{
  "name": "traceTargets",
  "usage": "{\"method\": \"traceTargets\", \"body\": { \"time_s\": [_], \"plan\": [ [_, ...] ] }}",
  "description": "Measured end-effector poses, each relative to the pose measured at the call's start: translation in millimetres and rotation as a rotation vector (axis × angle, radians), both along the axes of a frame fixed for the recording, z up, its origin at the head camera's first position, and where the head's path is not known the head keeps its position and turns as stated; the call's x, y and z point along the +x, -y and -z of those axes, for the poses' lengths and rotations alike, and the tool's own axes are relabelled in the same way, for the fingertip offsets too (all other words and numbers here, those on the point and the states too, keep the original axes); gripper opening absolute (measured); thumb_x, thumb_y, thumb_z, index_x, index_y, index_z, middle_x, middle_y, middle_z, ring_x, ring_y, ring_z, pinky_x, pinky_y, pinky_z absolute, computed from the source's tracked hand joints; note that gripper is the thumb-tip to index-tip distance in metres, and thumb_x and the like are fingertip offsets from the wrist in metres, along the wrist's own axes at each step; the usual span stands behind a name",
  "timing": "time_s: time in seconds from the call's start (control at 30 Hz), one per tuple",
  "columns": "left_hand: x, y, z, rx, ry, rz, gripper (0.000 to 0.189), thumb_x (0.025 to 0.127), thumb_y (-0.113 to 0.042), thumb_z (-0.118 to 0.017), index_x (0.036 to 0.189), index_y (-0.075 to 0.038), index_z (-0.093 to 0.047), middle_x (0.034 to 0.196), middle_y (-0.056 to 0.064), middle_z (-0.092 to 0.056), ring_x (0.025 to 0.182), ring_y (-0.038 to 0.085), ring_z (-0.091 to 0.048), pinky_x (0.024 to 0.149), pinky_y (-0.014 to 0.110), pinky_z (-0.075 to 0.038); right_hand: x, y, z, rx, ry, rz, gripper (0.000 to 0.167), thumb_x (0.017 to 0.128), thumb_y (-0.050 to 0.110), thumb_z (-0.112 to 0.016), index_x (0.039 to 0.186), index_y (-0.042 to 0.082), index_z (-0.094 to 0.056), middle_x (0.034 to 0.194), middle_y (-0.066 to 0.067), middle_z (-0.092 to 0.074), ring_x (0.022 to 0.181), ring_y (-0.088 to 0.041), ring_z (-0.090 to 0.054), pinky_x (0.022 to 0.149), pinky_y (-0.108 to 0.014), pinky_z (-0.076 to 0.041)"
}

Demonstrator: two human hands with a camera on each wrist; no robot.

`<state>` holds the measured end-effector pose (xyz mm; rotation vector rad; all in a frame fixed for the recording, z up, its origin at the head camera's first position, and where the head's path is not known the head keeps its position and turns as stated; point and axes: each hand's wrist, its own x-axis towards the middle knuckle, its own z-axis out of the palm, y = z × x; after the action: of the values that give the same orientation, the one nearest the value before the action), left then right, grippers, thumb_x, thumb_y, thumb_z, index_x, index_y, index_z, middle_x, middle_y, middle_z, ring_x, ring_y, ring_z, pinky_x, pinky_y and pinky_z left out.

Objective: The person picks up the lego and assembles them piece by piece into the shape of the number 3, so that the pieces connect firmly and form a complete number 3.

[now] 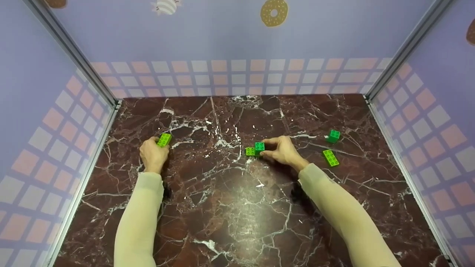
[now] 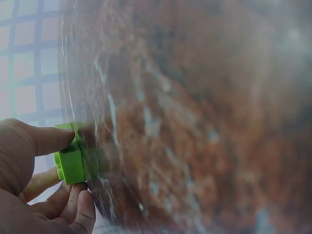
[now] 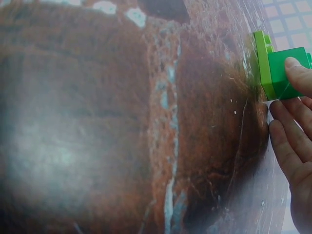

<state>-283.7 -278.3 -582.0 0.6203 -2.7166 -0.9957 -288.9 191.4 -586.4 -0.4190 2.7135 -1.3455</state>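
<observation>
On the left of the table, my left hand pinches a lime-green toy building brick between thumb and fingers. The left wrist view shows that brick down at the table surface. Near the middle, my right hand grips a dark green square brick by its sides. That brick sits on the right end of a flat lime-green brick, whose left studs stay bare. In the right wrist view the dark green brick rests against the studded side of the thin lime brick.
To the right lie a dark green square brick and, just nearer, a flat lime-green brick. The dark red marbled table is bounded by a patterned back wall and two side walls with metal edge strips.
</observation>
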Motion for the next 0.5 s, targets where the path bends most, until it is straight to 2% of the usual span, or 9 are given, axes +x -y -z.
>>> {"method": "traceTargets", "body": {
  "time_s": [0.17, 0.33, 0.43, 0.5],
  "plan": [
    [-0.6, 0.3, 0.3, 0.022, -0.006, -0.016, 0.051, 0.098, -0.018, -0.078, 0.144, 0.002, -0.071, 0.144, 0.032, -0.072, 0.133, 0.055, -0.067, 0.117, 0.065, -0.052, 0.2, -0.6, 0.2, 0.006, -0.006, -0.006, 0.042, 0.088, 0.009, -0.095, 0.128, 0.004, -0.084, 0.124, -0.018, -0.085, 0.105, -0.029, -0.082, 0.108, -0.047, -0.065],
    [-0.3, -0.6, 1.0, 0.040, -0.027, -0.018, 0.050, 0.096, -0.019, -0.079, 0.142, 0.001, -0.073, 0.142, 0.031, -0.074, 0.132, 0.054, -0.067, 0.116, 0.065, -0.051, 0.4, -0.3, 0.6, -0.019, 0.006, -0.011, 0.041, 0.088, 0.008, -0.095, 0.128, 0.004, -0.084, 0.121, -0.018, -0.086, 0.091, -0.021, -0.081, 0.087, -0.030, -0.069],
    [0.4, -2.3, 0.7, 0.050, -0.044, -0.012, 0.049, 0.097, -0.020, -0.080, 0.141, 0.000, -0.074, 0.141, 0.029, -0.075, 0.132, 0.052, -0.068, 0.117, 0.063, -0.051, 0.8, 0.3, 0.8, -0.032, 0.000, -0.017, 0.039, 0.088, 0.006, -0.094, 0.126, 0.003, -0.085, 0.119, -0.017, -0.086, 0.091, -0.018, -0.080, 0.086, -0.025, -0.067],
    [0.7, -3.3, 0.5, 0.055, -0.051, -0.005, 0.049, 0.097, -0.021, -0.081, 0.141, 0.000, -0.074, 0.141, 0.028, -0.075, 0.132, 0.051, -0.068, 0.118, 0.062, -0.051, 0.9, 0.4, 1.0, -0.031, -0.009, -0.019, 0.039, 0.088, 0.006, -0.094, 0.125, 0.004, -0.085, 0.119, -0.016, -0.086, 0.093, -0.019, -0.079, 0.092, -0.028, -0.067]
  ]
}}
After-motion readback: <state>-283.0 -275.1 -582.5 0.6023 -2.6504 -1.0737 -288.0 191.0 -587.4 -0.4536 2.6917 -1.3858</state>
